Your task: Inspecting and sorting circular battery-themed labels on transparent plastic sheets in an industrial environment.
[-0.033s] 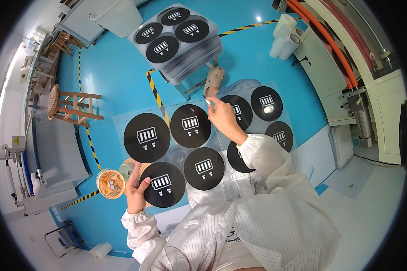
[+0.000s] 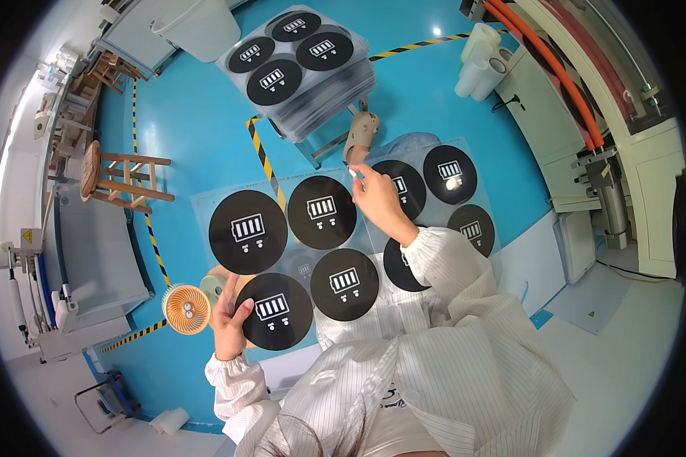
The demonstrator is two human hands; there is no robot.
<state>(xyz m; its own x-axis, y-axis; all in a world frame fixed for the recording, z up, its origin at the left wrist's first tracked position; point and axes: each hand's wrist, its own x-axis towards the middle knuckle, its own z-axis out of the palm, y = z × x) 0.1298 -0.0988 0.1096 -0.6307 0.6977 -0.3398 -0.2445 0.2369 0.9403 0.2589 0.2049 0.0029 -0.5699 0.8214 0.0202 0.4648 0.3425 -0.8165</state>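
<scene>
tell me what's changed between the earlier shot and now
Nothing has visibly changed. The left hand stays on the near-left corner of the clear sheet printed with black discs, and the right hand stays pinching its far edge. The stack of sheets beyond also stays put.

Wooden stool [image 2: 118, 174] left; white bucket [image 2: 198, 27]; white rolls [image 2: 480, 61].

Clear sheet [image 2: 206, 199] held flat, spread between hands, four black discs [image 2: 248, 231] on it, each with white battery symbol. Left hand [image 2: 230, 314] grips near-left edge beside lower-left disc; right hand [image 2: 379, 201] pinches far edge by upper-right disc. Second sheet [image 2: 489, 164] of same kind lies just right, partly under first, discs facing up.
</scene>
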